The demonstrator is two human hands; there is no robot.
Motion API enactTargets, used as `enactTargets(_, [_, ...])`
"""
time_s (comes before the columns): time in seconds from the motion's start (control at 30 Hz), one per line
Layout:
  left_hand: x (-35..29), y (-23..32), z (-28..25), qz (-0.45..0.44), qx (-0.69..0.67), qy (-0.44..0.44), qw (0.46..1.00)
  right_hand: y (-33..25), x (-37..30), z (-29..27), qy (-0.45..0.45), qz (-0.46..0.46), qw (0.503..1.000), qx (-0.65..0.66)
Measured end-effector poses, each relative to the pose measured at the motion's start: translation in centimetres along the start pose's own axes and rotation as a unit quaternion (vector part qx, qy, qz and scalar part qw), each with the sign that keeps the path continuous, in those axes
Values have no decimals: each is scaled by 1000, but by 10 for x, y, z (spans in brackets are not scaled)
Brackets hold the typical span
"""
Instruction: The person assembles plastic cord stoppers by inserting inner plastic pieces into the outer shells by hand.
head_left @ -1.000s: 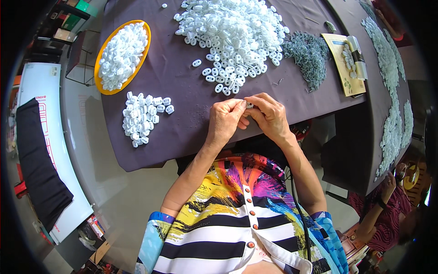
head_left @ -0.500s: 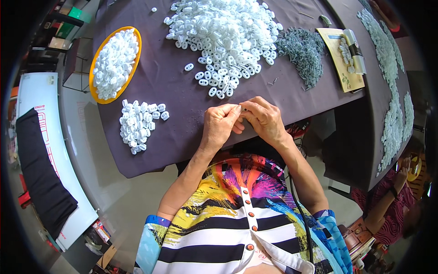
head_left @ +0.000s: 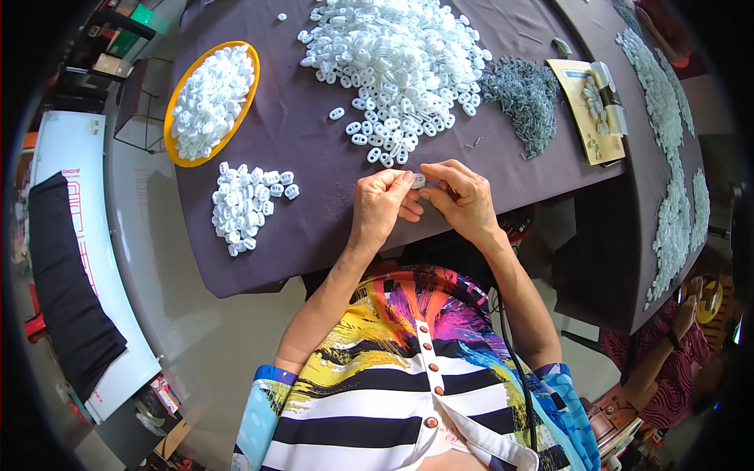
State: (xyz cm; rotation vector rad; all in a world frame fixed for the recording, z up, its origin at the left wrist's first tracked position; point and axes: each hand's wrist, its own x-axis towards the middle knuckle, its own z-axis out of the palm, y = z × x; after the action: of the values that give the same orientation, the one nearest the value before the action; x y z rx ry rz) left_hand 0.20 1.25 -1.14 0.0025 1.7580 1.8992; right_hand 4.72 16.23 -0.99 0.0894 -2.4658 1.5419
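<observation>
Between the thumb and forefinger of my left hand (head_left: 377,206) is a small white oval plastic piece (head_left: 418,181) with dark openings. My right hand (head_left: 465,198) is just beside it; its thumb and forefinger are parted around the piece's right end, and whether they touch it is hard to tell. Beyond my hands lies a big heap of white two-hole oval pieces (head_left: 400,63). Right of that heap is a pile of small grey metal pins or screws (head_left: 522,102). A smaller group of white pieces (head_left: 243,206) lies to my left.
An orange oval tray (head_left: 168,140) full of white pieces stands at the far left of the dark-covered table (head_left: 302,228). On the right is a yellow packet (head_left: 577,110) with a few white pieces on it. Another person's arm (head_left: 652,377) shows beside the neighbouring table (head_left: 628,235).
My right thumb and forefinger have parted from their pinch, and the white piece now shows in my left fingers. The whole view has shifted slightly.
</observation>
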Motion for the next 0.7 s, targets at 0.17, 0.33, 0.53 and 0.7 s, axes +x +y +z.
enactTargets(0.17, [0,-1,0,3,17,-4,1000,1,1,2,-21,5,1000,-6])
enactTargets(0.33, [1,0,-3,-13,-16,-23,1000,3,0,2,-15,-4,1000,-8])
enactTargets(0.53, [1,-4,-6,8,-7,-44,999,0,0,3,-14,-9,1000,-13])
enactTargets(0.7, [2,-6,-8,4,-29,-59,998,1,1,4,-3,-14,1000,-3])
